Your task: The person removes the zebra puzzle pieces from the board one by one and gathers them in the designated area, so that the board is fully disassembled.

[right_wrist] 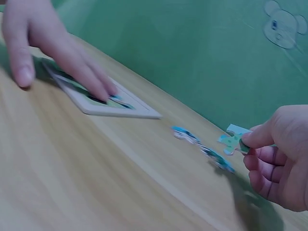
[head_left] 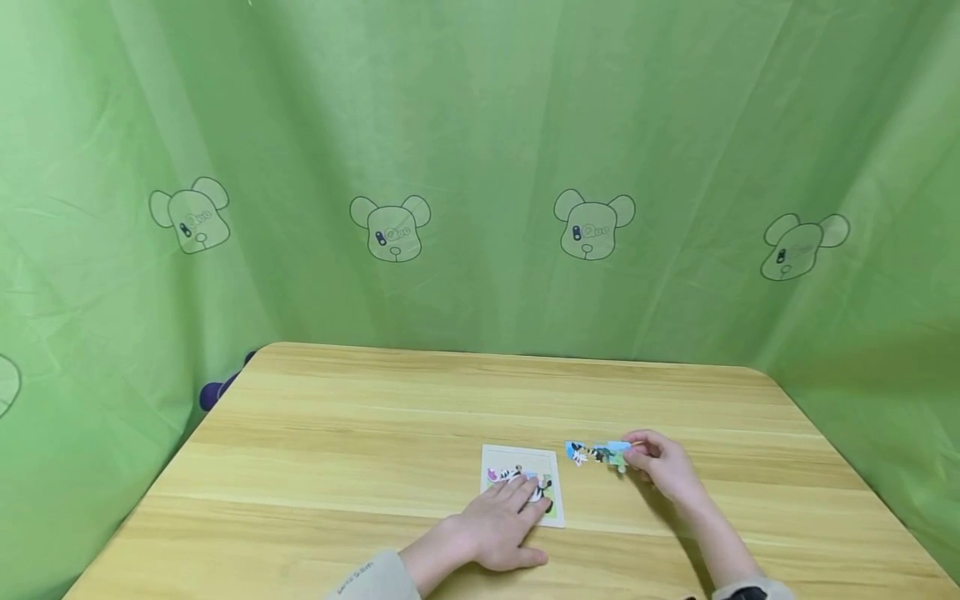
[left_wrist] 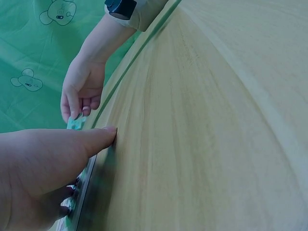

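My left hand (head_left: pixel 501 525) lies with fingers spread on a small white-framed jigsaw board (head_left: pixel 521 452), its thumb out on the table below. Part of an animal picture with black-and-white shapes shows around the fingers; the rest is hidden under them. To the right, my right hand (head_left: pixel 666 469) pinches a blue-green jigsaw piece (right_wrist: pixel 236 141) between thumb and fingers, above the table. Between board and right hand, a blue-and-white piece (right_wrist: pixel 185 134) and a darker piece (right_wrist: pixel 216 158) lie on the tabletop, close together.
The wood-grain table (head_left: pixel 360 417) has rounded far corners. Behind it and along both sides hangs a green curtain (head_left: pixel 480 108) with printed bear heads. A purple object (head_left: pixel 213 395) peeks out beyond the table's left edge.
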The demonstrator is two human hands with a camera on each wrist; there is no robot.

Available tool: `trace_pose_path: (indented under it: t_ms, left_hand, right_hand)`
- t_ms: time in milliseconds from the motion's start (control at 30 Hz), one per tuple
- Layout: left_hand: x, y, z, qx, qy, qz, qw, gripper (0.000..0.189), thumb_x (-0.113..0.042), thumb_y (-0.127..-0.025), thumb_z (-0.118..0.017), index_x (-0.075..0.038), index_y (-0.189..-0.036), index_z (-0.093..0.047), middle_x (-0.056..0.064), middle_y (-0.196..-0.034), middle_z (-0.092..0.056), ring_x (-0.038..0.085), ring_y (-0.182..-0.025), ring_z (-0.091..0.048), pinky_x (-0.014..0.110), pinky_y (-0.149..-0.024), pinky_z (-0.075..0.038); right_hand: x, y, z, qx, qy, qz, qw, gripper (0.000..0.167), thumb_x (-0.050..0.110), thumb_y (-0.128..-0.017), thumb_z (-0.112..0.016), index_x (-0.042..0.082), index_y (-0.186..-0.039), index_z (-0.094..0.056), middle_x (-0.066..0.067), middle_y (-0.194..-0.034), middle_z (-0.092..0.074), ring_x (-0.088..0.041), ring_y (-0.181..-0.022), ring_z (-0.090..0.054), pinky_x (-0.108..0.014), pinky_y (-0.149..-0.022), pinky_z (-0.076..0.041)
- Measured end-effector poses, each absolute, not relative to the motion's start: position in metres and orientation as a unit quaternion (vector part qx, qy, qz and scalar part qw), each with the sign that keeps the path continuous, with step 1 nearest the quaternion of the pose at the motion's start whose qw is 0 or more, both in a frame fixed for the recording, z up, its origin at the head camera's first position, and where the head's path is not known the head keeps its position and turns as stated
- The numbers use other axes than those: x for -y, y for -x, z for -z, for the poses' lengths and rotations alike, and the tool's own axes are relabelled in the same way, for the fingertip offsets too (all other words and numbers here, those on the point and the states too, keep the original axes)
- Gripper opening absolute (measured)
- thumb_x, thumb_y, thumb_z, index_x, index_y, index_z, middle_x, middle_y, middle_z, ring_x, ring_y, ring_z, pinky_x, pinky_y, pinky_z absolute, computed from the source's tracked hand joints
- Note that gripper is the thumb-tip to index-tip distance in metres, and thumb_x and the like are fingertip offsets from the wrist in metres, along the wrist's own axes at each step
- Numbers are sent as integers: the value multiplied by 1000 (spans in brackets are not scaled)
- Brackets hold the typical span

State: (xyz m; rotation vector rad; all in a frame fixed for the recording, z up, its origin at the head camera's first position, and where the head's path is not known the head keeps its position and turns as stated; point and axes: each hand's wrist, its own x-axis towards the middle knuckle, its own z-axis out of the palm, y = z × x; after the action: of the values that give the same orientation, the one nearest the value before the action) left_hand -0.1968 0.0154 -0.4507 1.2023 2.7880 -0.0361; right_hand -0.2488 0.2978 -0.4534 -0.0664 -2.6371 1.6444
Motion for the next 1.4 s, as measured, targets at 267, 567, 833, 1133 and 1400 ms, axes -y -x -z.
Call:
trace_pose_path:
  t_ms: [267,567,833,1133,1400]
  left_hand:
    - [-15,196,452,-916,-397,12,54,74,-64,-88,-39,-21,-147,-27,7,-153,-19,20,-139,-16,34,-111,-20]
    - [-15,196,451,-916,-398,7,57,74,-63,-88,-39,-20,-147,-26,7,-153,-19,20,-139,-16,33,-111,-19]
    - [-15,196,448,-916,-397,5,54,73,-62,-88,-40,-20,-147,-28,7,-152,-20,20,-139,-17,33,-111,-20]
    - [-14,195,447,-916,-398,3,53,73,-62,-88,-40,-20,-146,-29,7,-152,-20,20,-139,-17,34,-111,-20]
    - [-14,195,450,-916,-399,2,48,73,-62,-89,-39,-19,-147,-28,8,-153,-19,21,-139,-16,36,-111,-19]
  right_hand:
    - [-322,250,455,863,39,-503,6,33,5,-88,-59,-13,-114,-52,-4,-82,-61,-11,-66,-53,-23,-56,-47]
    - [-326,257,454,893,53,-446,-13,28,9,-86,-59,-11,-106,-57,-6,-75,-58,-16,-65,-50,-26,-52,-46]
    - [-323,262,451,924,52,-378,-4,25,10,-84,-61,-9,-101,-60,-8,-77,-61,-16,-64,-53,-26,-54,-47]
    - [-321,260,453,932,50,-358,6,27,12,-85,-61,-10,-101,-59,-13,-86,-61,-21,-71,-57,-31,-59,-51]
    - [-298,252,443,935,10,-354,26,33,16,-86,-62,-8,-107,-59,-14,-91,-63,-23,-76,-58,-34,-65,-49]
